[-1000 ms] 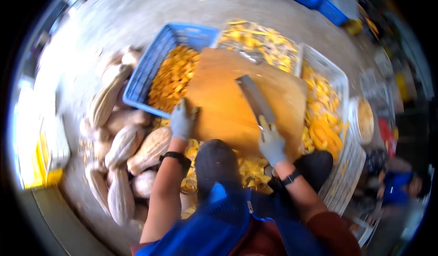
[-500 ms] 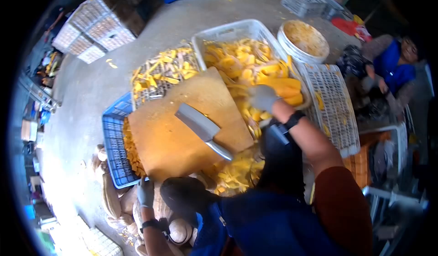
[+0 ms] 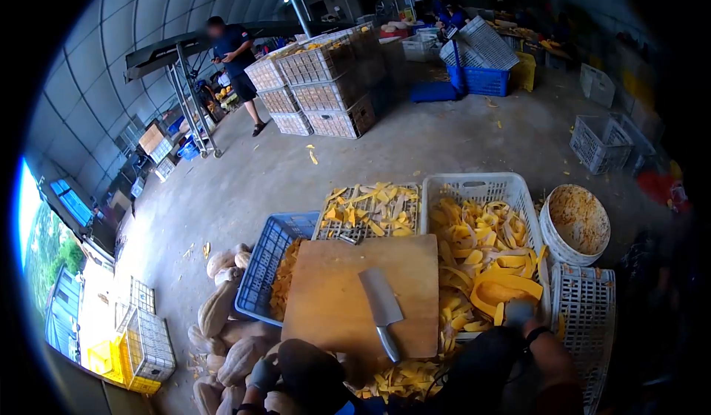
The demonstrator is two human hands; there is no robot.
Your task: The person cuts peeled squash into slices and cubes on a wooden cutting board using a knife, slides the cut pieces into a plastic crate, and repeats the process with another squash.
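A cleaver (image 3: 382, 304) lies on the wooden cutting board (image 3: 326, 289), its handle toward me, with neither hand on it. My right hand (image 3: 521, 313), in a grey glove, is at the near right of the white crate (image 3: 474, 182), beside a scooped-out orange squash piece (image 3: 507, 289) and many peels (image 3: 463, 256). Its fingers are too blurred to make out. My left hand (image 3: 264, 374), also gloved, is low at the board's near left corner, close to whole tan squashes (image 3: 243, 359). Its finger positions do not show clearly.
Left of the board stands a blue crate (image 3: 255, 274) holding orange pieces. Behind is an upturned crate (image 3: 407, 193) with peels. A white bucket (image 3: 580, 225) and another crate (image 3: 585, 326) stand right. Stacked crates (image 3: 322, 82) and a standing person (image 3: 235, 48) are farther back.
The view has tilted up, showing more of the hall. My right hand has moved toward me, from over the peels to the crate's near right. The cleaver still lies on the board.
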